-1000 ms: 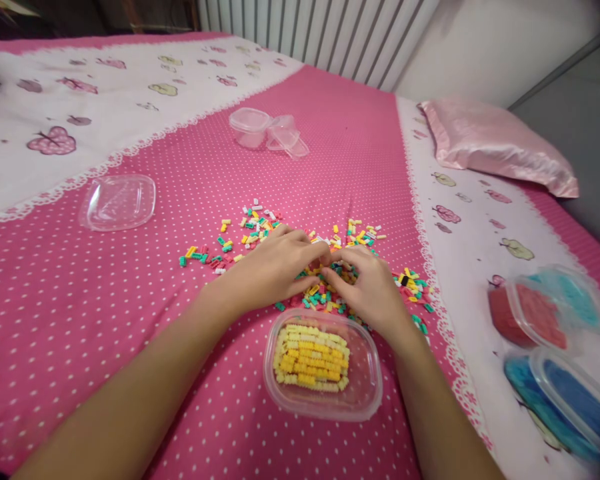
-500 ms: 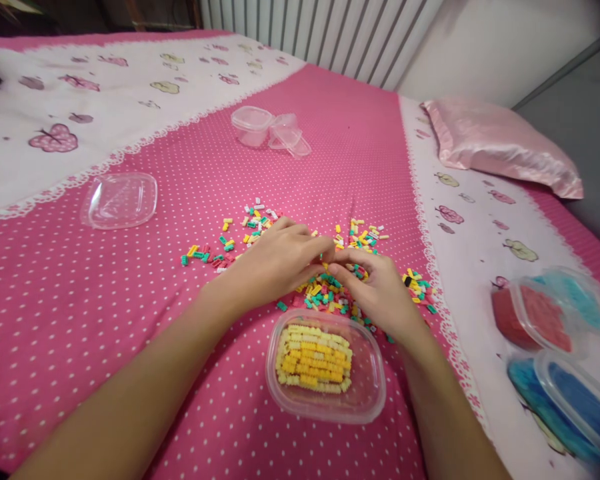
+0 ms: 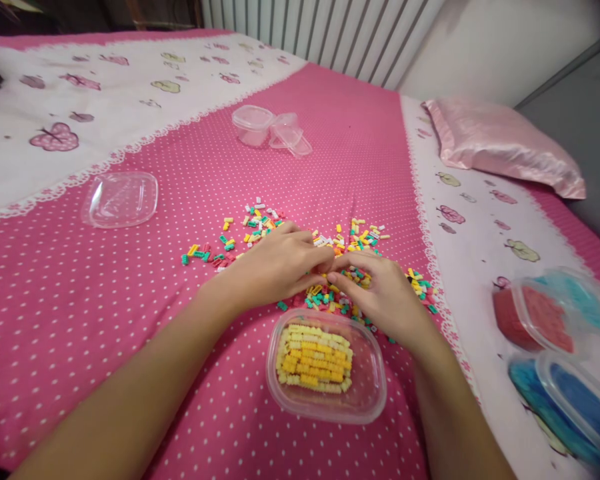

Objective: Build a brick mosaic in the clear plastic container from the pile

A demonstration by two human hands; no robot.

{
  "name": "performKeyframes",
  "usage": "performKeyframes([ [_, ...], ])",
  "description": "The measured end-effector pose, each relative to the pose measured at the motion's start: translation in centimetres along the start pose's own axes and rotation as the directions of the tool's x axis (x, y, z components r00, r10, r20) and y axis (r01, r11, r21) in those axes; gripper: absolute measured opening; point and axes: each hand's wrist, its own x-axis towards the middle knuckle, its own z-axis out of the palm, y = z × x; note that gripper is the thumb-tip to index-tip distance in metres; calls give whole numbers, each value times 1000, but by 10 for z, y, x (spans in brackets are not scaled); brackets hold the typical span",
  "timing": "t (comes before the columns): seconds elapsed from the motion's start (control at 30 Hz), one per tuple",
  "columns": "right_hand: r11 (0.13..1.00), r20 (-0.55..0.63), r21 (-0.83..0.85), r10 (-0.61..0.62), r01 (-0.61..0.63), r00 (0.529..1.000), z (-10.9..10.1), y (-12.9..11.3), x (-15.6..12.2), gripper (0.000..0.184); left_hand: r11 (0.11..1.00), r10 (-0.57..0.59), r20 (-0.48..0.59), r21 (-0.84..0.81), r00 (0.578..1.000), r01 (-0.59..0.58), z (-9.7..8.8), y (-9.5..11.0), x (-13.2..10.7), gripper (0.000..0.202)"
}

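Small plastic building pieces (image 3: pixel 325 303) in yellow, green, red and white lie in a loose pile on the pink dotted sheet. Over the pile, my left hand (image 3: pixel 285 263) bends its fingers and presses them together. Facing it, my right hand (image 3: pixel 380 287) pinches thumb and index finger, the fingertips of both hands almost meeting. Whatever sits between those fingertips is too small or hidden to make out. Just below the hands stands a clear plastic container (image 3: pixel 367 403), holding neat rows of joined yellow and cream pieces (image 3: pixel 314 359).
A clear lid (image 3: pixel 123 200) lies at left, with clear containers (image 3: pixel 253 127) farther back. On the right are a container of red pieces (image 3: pixel 535 313) and one of blue pieces (image 3: pixel 575 393). A pink pillow (image 3: pixel 505 147) rests beyond them, near the wall.
Both hands have shifted slightly downward over the pile, and my right hand has turned a little. A green piece seen near my left fingertips no longer shows there. The containers have not moved.
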Motion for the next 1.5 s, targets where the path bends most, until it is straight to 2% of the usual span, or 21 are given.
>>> performKeyframes([
  [0.53, 1000, 10, 19, 17, -17, 1000, 2, 4, 0, 10, 997, 75, -37, -27, 996, -76, 1, -1, 0, 22],
  [1.0, 999, 39, -5, -44, 44, 998, -1, 2, -1, 14, 998, 56, -56, -8, 997, -56, 2, -1, 0, 21],
  [1.23, 999, 42, -24, -30, 31, 999, 0, 1, -1, 12, 998, 67, -47, -19, 997, -68, 2, -2, 0, 13],
  [1.5, 998, 22, -56, -1, 3, 1000, -3, -3, -2, 7, 999, 29, -45, 27, 999, -28, 0, -1, 0, 12],
])
